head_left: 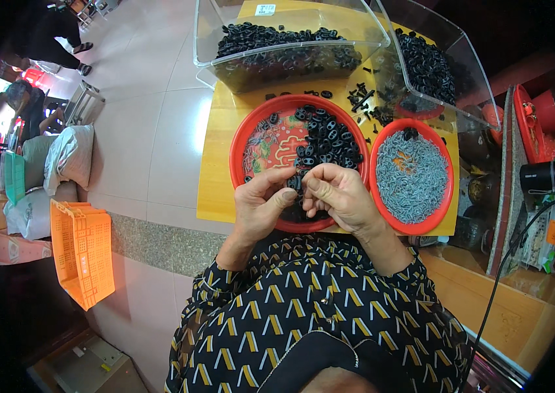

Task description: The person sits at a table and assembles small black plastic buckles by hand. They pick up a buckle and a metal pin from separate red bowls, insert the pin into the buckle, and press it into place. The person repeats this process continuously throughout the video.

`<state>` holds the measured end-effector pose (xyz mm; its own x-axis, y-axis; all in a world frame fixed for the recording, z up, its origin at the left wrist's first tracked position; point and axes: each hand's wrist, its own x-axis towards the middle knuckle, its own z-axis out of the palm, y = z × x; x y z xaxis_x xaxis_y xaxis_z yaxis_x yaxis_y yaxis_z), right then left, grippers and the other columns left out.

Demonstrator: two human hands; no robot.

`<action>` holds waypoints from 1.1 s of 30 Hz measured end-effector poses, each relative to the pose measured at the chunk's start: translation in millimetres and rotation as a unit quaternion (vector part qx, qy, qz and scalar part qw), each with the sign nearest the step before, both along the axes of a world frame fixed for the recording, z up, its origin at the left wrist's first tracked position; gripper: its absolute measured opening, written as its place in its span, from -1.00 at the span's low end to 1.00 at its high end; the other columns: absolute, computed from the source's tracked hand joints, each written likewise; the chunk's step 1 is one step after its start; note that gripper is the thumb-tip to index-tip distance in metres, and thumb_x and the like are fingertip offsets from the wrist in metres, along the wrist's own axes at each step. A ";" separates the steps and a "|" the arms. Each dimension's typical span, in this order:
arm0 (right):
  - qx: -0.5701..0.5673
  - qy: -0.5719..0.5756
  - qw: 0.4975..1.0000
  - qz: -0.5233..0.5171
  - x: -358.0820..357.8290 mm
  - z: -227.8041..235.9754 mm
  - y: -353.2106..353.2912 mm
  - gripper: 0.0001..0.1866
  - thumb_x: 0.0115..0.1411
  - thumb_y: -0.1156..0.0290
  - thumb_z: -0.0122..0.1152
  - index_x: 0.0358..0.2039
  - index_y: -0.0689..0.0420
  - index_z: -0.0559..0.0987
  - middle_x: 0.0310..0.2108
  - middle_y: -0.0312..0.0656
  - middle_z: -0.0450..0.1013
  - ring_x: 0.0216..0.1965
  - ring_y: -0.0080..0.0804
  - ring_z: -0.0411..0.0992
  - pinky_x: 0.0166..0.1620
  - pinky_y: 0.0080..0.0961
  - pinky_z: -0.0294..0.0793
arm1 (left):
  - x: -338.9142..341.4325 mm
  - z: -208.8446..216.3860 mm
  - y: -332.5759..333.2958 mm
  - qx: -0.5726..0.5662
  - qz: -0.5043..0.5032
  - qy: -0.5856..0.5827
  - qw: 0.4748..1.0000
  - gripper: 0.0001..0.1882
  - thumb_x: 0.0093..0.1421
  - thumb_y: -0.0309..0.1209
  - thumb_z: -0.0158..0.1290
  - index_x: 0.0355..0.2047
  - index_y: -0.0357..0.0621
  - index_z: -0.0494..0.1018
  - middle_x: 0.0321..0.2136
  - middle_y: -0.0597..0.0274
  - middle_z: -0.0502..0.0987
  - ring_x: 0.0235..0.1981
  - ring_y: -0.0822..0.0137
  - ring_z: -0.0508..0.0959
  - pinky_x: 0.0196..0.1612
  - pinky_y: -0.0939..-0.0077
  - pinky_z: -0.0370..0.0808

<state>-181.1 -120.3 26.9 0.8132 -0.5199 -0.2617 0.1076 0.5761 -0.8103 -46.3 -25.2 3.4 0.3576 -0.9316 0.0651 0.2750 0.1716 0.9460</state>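
My left hand [258, 202] pinches a small black plastic cord lock [294, 183] between thumb and fingertips, above the near part of a round red tray [237, 145]. Close beside it, my right hand [346, 196] has thumb and forefinger pressed together; whatever they hold is too small to make out. Many black two-hole cord locks [333, 139] fill the tray's right side, while a few metal springs [251, 156] lie on its left. To the right, a smaller red tray [450, 187] is heaped with small grey metal springs [415, 180].
Two clear plastic boxes [204, 56] [483, 78] of black parts stand at the back of the yellow table [215, 190]. Loose black pieces [361, 98] lie between them. An orange crate [84, 252] stands on the floor at left; people [45, 36] are farther off.
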 end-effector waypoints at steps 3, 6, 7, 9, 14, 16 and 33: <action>-0.054 0.054 0.997 0.004 1.7 4.9 4.8 -0.84 0.11 0.40 0.07 -0.41 0.26 0.43 -0.55 -0.28 0.38 -0.58 -0.63 0.36 -0.55 -0.73 0.41 | -5.7 1.3 2.9 0.010 0.003 -0.084 0.996 -0.69 0.00 -0.63 0.05 -0.19 -0.31 0.39 -0.39 0.27 0.43 -0.41 0.54 0.41 -0.35 0.70 0.37; -0.092 0.090 0.992 0.006 0.9 7.7 0.6 -0.88 0.09 0.45 0.07 -0.45 0.26 0.43 -0.60 -0.25 0.39 -0.62 -0.61 0.35 -0.61 -0.72 0.39 | -1.2 -0.8 7.5 0.007 -0.005 -0.125 0.992 -0.70 -0.02 -0.63 0.06 -0.21 -0.32 0.39 -0.42 0.25 0.43 -0.41 0.51 0.42 -0.35 0.69 0.37; -0.099 0.099 0.990 0.001 -1.6 16.6 -6.8 -0.88 0.09 0.46 0.06 -0.45 0.26 0.43 -0.60 -0.23 0.39 -0.62 -0.60 0.36 -0.61 -0.70 0.39 | 3.3 -1.0 9.5 0.014 0.016 -0.146 0.989 -0.71 -0.02 -0.62 0.06 -0.22 -0.33 0.39 -0.43 0.25 0.43 -0.42 0.51 0.42 -0.35 0.68 0.37; -0.125 0.050 0.989 -0.066 -9.8 37.4 -31.0 -0.90 0.09 0.49 0.04 -0.46 0.26 0.42 -0.59 -0.19 0.40 -0.62 -0.56 0.37 -0.59 -0.66 0.40 | 12.9 -2.3 13.1 0.027 0.055 -0.188 0.980 -0.73 -0.02 -0.62 0.07 -0.25 -0.34 0.39 -0.46 0.24 0.42 -0.44 0.51 0.42 -0.36 0.68 0.36; -0.177 -0.060 0.942 -0.279 -18.2 80.8 -89.2 -0.87 0.08 0.49 0.01 -0.37 0.27 0.44 -0.53 -0.16 0.42 -0.49 -0.49 0.41 -0.42 -0.64 0.43 | 32.6 -11.5 13.5 0.035 0.127 -0.272 0.953 -0.77 -0.01 -0.63 0.05 -0.29 -0.36 0.39 -0.56 0.23 0.41 -0.53 0.50 0.40 -0.44 0.67 0.35; -0.230 0.021 0.941 -0.248 -9.9 77.5 -84.3 -0.86 0.08 0.48 0.01 -0.36 0.25 0.46 -0.51 -0.15 0.43 -0.46 -0.45 0.42 -0.38 -0.62 0.43 | 36.1 -13.3 12.6 0.033 0.134 -0.294 0.946 -0.76 -0.02 -0.64 0.05 -0.29 -0.35 0.39 -0.56 0.23 0.41 -0.53 0.50 0.39 -0.45 0.67 0.35; -0.764 0.288 0.572 0.077 43.9 -5.0 -25.8 -0.91 -0.15 0.56 0.03 -0.55 0.16 0.46 -0.50 -0.11 0.29 -0.36 -0.22 0.26 -0.31 -0.35 0.28 | 49.7 3.9 -8.4 -0.003 0.134 -0.462 0.877 -0.79 -0.07 -0.66 0.05 -0.35 -0.32 0.42 -0.44 0.07 0.43 -0.45 0.26 0.47 -0.40 0.58 0.40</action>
<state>-137.2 -146.0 21.9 0.8876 -0.4338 0.1548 -0.3879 -0.8853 -0.2563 3.4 -33.6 7.4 0.3549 -0.8214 0.4465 -0.6593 0.1187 0.7424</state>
